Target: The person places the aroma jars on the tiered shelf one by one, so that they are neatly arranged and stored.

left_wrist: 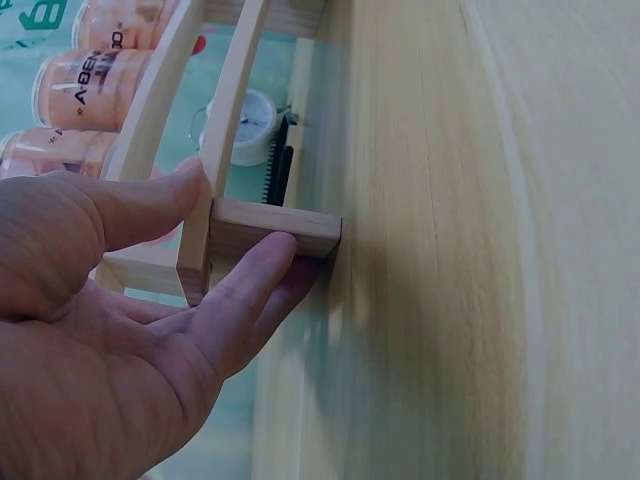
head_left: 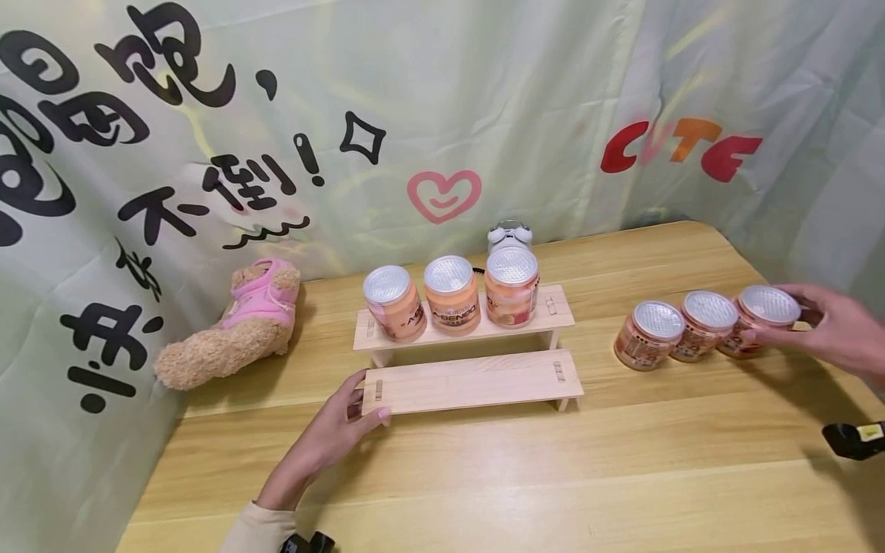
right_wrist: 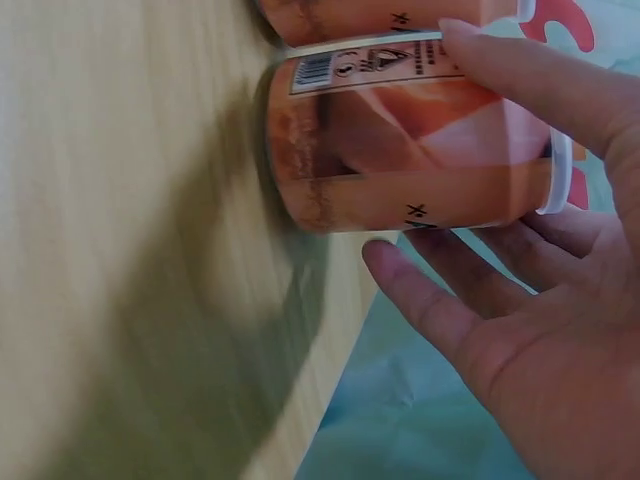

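Observation:
My left hand [head_left: 337,418] grips the left end of the front board of a pale wooden step rack [head_left: 470,382], thumb on the board and fingers against its end support. On the higher back board stand three orange jars with silver lids: a left jar [head_left: 396,303], a middle jar [head_left: 452,296] and a right jar [head_left: 512,286]. At the right, my right hand [head_left: 833,330] holds the outermost jar [right_wrist: 420,150] of another row, thumb on one side, fingers around the other. Beside it stand a second jar [head_left: 707,326] and a third jar [head_left: 657,336], close together.
A plush toy in pink clothing [head_left: 266,307] lies at the left against the printed curtain [head_left: 553,115]. Behind the rack is a small white alarm clock [head_left: 509,234]. The wooden table [head_left: 484,476] has a rounded back right corner.

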Available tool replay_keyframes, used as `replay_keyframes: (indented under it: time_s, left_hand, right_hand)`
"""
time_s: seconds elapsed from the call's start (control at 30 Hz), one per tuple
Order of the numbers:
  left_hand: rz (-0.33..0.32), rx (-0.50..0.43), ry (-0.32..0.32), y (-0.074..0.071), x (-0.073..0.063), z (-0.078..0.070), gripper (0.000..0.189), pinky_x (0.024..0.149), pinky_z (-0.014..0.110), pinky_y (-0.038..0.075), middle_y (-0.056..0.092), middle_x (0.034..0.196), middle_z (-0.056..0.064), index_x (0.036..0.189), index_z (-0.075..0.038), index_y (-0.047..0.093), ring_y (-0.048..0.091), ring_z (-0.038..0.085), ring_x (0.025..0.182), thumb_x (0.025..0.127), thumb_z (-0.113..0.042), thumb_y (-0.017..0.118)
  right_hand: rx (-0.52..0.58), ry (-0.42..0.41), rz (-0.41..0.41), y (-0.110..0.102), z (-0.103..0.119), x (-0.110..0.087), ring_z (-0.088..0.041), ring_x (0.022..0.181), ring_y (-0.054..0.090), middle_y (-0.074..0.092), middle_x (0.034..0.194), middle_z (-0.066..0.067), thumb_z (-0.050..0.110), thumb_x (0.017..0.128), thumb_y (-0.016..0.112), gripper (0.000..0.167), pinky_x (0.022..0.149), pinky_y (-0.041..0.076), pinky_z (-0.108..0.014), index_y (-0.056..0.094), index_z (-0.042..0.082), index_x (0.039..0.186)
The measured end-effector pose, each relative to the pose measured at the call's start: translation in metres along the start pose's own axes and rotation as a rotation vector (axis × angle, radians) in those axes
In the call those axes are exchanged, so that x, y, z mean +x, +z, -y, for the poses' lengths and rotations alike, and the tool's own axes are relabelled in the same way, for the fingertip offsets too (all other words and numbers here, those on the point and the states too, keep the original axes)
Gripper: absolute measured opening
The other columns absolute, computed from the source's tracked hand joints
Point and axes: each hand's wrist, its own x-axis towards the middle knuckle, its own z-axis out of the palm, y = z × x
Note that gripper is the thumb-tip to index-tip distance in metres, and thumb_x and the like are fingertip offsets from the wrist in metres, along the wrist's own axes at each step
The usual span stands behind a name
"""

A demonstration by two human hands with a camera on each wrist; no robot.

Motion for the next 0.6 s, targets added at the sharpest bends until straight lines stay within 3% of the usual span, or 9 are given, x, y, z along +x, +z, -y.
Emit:
replay_keyframes:
  time_s: [0.03,0.13,0.23,0.33,0.6]
  left_hand:
    - [-0.001,0.002,0.001,0.000,0.000,0.000,0.077,0.094,0.042,0.056,0.059,0.133,0.028,0.156,0.004,0.024,0.061,0.037,0.118,0.096,-0.010,0.070]
    - [-0.003,0.005,0.000,0.000,0.000,0.000,0.077,0.094,0.041,0.056,0.059,0.133,0.028,0.156,0.005,0.024,0.061,0.037,0.118,0.096,-0.010,0.070]
    - [-0.001,-0.001,0.000,0.000,0.000,0.001,0.076,0.093,0.041,0.056,0.060,0.132,0.027,0.156,0.005,0.025,0.062,0.036,0.116,0.096,-0.009,0.070]
    - [0.004,-0.002,0.003,0.000,0.000,0.000,0.075,0.093,0.041,0.056,0.061,0.131,0.026,0.156,0.005,0.025,0.062,0.035,0.116,0.096,-0.008,0.070]
    - [-0.003,0.022,-0.006,0.000,0.000,-0.002,0.077,0.096,0.043,0.055,0.059,0.134,0.028,0.156,0.005,0.025,0.059,0.038,0.120,0.096,-0.010,0.070]
  right_hand:
    - [0.005,0.008,-0.004,0.000,0.000,-0.002,0.026,0.085,0.037,0.050,0.100,0.032,0.015,0.083,0.085,0.075,0.063,0.038,-0.003,0.042,-0.018,0.136]
    - [0.010,0.014,-0.025,0.002,0.001,-0.006,0.026,0.084,0.039,0.043,0.095,0.043,0.016,0.084,0.084,0.072,0.063,0.037,-0.004,0.044,-0.016,0.135]
    - [0.006,0.006,-0.049,0.003,0.003,-0.010,0.024,0.083,0.040,0.045,0.093,0.042,0.015,0.082,0.085,0.061,0.062,0.038,-0.005,0.053,-0.008,0.128]
    - [0.005,-0.013,-0.085,0.005,0.004,-0.016,0.022,0.081,0.043,0.049,0.090,0.040,0.014,0.078,0.088,0.045,0.061,0.040,-0.005,0.060,0.012,0.114]
    - [0.030,-0.054,-0.172,0.014,0.009,-0.035,0.022,0.077,0.048,0.053,0.085,0.038,0.006,0.071,0.091,0.048,0.058,0.042,-0.005,0.061,0.026,0.102]
